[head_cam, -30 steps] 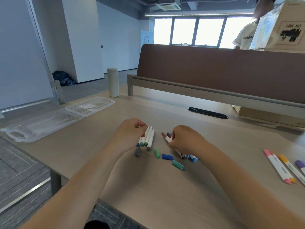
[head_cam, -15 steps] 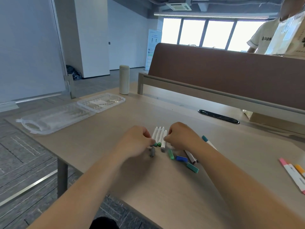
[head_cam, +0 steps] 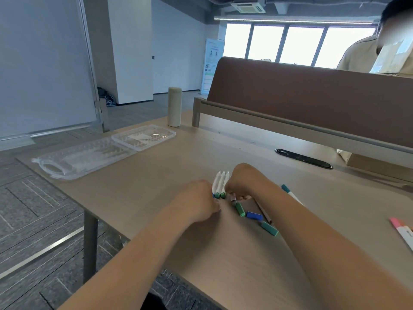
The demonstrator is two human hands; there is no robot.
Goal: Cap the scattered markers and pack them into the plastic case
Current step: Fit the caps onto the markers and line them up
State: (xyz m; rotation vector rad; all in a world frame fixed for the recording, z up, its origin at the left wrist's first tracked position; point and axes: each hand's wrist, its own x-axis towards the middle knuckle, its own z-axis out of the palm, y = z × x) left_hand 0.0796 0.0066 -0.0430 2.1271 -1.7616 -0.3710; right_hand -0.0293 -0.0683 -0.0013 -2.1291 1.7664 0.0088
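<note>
3 white markers (head_cam: pixel 220 183) w/ green and blue ends lie side by side. Curled beside them: left hand (head_cam: pixel 199 198), right hand (head_cam: pixel 243 182); can't tell what either holds.

Wooden desk (head_cam: pixel 156 186), brown divider (head_cam: pixel 312 97), grey carpet (head_cam: pixel 33 209) (bright windows (head_cam: pixel 299 45) behind)

Beige tumbler (head_cam: pixel 174 106) is stood upright at far edge of wooden table (head_cam: pixel 223 265), just beside end of brown desk divider (head_cam: pixel 312 95). Black cable slot (head_cam: pixel 304 158) is set into tabletop nr divider. Person (head_cam: pixel 366 54) is seen behind it; dark bag (head_cam: pixel 105 97) is left on floor.
</note>
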